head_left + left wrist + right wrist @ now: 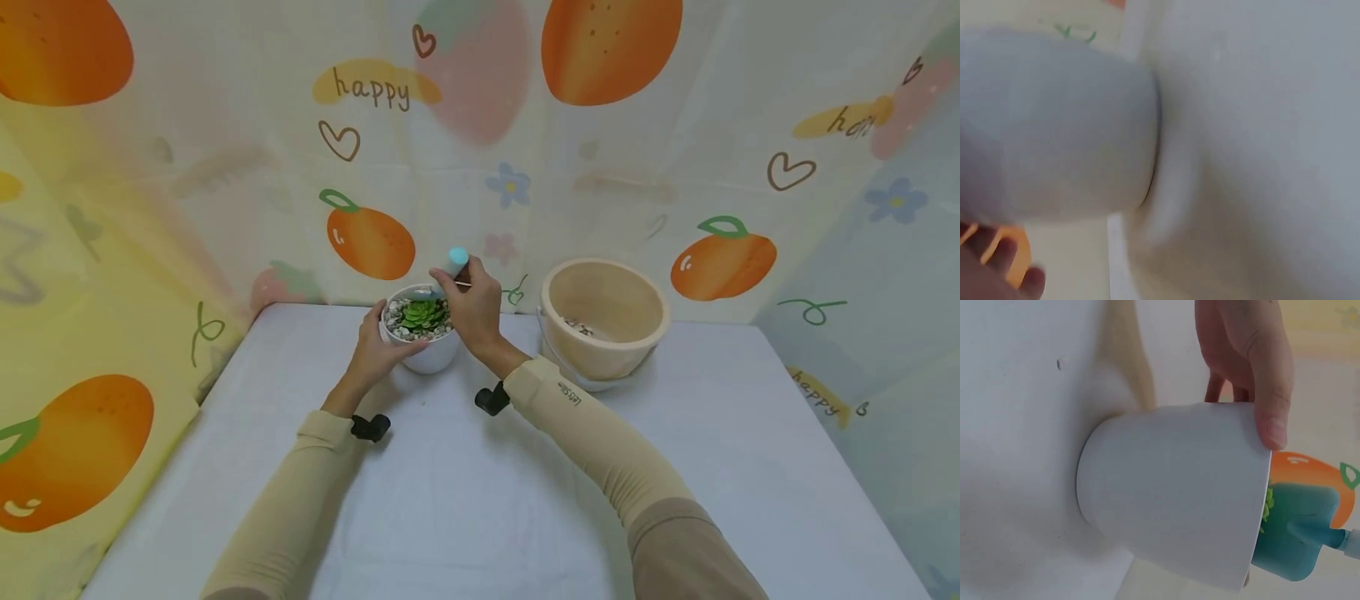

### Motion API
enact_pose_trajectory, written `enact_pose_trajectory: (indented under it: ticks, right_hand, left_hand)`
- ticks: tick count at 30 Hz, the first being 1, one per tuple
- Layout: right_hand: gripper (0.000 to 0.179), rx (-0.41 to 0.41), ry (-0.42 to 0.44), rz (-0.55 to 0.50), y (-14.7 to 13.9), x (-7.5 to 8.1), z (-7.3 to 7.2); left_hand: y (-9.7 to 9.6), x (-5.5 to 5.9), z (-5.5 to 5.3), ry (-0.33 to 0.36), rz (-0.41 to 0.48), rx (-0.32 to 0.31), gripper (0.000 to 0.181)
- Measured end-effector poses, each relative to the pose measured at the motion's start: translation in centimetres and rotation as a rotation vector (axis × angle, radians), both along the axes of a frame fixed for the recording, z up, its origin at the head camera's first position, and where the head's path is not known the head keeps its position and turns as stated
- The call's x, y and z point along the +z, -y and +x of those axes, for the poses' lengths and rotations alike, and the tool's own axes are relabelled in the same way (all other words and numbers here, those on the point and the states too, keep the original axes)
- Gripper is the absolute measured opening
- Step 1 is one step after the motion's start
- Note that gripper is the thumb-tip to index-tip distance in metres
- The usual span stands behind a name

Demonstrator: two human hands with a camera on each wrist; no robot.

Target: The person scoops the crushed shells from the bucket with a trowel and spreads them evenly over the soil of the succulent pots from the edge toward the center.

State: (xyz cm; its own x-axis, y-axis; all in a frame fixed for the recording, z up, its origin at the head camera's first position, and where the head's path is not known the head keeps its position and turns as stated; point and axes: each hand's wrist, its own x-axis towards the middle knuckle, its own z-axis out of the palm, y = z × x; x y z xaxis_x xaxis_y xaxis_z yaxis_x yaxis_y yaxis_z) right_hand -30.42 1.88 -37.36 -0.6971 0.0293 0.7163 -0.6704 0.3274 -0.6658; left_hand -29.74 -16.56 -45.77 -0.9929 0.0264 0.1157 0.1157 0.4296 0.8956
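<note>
A white plant pot (430,360) stands upright at the far middle of the table. In it grows a green succulent (423,314) ringed by pale pebbles (401,330). My left hand (375,352) holds the pot from its left, thumb along the near rim; in the right wrist view that thumb (1271,419) lies at the rim. With my right hand (477,310) I grip a small trowel by its light blue handle (458,259). The teal trowel blade (1300,531) is over the pot's mouth beside the leaves. Whether its edge touches the pebbles is hidden.
To the right stands a cream bucket (600,360) with a pale handle and a few small stones (579,327) at its bottom. One tiny pebble (1062,363) lies on the white tablecloth (465,500). Behind the table hangs a fruit-print backdrop (607,217).
</note>
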Motion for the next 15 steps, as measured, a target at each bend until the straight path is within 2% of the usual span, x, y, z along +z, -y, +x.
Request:
enact_pose_trajectory:
  ticks: [3,6,10,12,15]
  right_hand:
    - [0.03,0.006,0.012,0.004,0.0,0.1,0.0]
    - [0.03,0.016,0.031,0.006,0.0,0.3,0.0]
    - [0.03,0.018,0.046,0.011,-0.1,0.4,0.0]
    - [0.03,0.0,0.047,0.013,-0.1,0.5,0.0]
    - [0.032,-0.033,0.047,0.011,-0.3,0.8,0.0]
  left_hand:
    - [0.8,0.1,-0.6,0.034,0.046,-0.082,0.111]
    - [1.3,0.0,-1.0,0.069,0.078,-0.12,0.111]
    - [1.3,-0.2,-1.1,0.084,0.093,-0.115,0.108]
    - [0.9,0.6,-0.4,0.081,0.099,-0.109,0.106]
    - [0.2,0.7,-0.1,0.061,0.094,-0.07,0.107]
